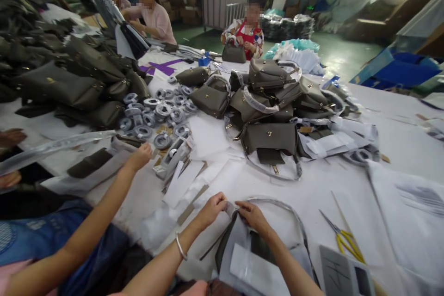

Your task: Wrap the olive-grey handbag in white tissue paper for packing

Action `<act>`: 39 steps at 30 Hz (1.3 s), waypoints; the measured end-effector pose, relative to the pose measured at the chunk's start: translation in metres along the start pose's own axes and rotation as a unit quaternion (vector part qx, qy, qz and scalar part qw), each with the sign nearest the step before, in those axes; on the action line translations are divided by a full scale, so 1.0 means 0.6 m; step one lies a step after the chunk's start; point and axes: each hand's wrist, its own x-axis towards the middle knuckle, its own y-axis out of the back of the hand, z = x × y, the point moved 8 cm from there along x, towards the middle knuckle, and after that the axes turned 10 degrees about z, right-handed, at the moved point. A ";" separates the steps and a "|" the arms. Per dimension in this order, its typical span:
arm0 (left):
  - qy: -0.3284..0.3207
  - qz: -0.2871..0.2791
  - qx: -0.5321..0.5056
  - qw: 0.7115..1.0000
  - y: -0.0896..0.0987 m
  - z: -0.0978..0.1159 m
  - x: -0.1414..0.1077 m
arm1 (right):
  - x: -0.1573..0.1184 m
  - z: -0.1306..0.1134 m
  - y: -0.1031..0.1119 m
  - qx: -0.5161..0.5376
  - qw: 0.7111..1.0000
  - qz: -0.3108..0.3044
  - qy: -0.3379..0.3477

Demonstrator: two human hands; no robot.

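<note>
At the bottom centre lies a dark bag (225, 245) with white paper over it and a plastic-wrapped handle (294, 215) arching to the right. My left hand (211, 210), below a silver bangle (181, 246), pinches a pale strip (229, 208) at the bag's upper corner. My right hand (255, 217) is at the same corner, its fingertips close to the strip; whether they hold anything is too small to tell.
Yellow-handled scissors (348, 243) and a grey box-like device (345, 270) lie at the right. Wrapped rolls (163, 111) and piled bags (270, 136) stand ahead. A co-worker's arm (104, 203) reaches in from the left; another person (243, 39) sits across the table.
</note>
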 end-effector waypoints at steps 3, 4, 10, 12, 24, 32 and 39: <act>0.032 0.009 -0.035 0.999 0.012 -0.012 0.002 | -0.002 0.015 -0.014 0.001 0.998 -0.047 -0.029; 0.037 -0.001 -0.032 0.999 0.009 -0.016 0.002 | 0.000 0.018 -0.013 -0.006 0.999 -0.041 -0.027; -0.012 -0.105 0.102 0.989 -0.030 -0.027 -0.009 | 0.003 0.001 0.003 -0.118 0.990 0.016 0.075; -0.023 -0.126 0.135 0.983 -0.034 -0.023 -0.011 | -0.004 -0.017 0.008 -0.161 0.981 0.027 0.104; 0.036 -0.106 0.163 0.980 0.020 -0.050 -0.006 | -0.032 -0.002 0.048 -0.026 0.997 0.074 0.006; 0.021 0.024 0.178 0.984 0.079 -0.056 0.029 | -0.032 0.015 0.131 -0.022 0.978 0.200 0.055; -0.076 0.201 0.285 0.934 0.158 0.018 0.078 | -0.015 0.043 0.132 -0.128 0.971 0.195 0.048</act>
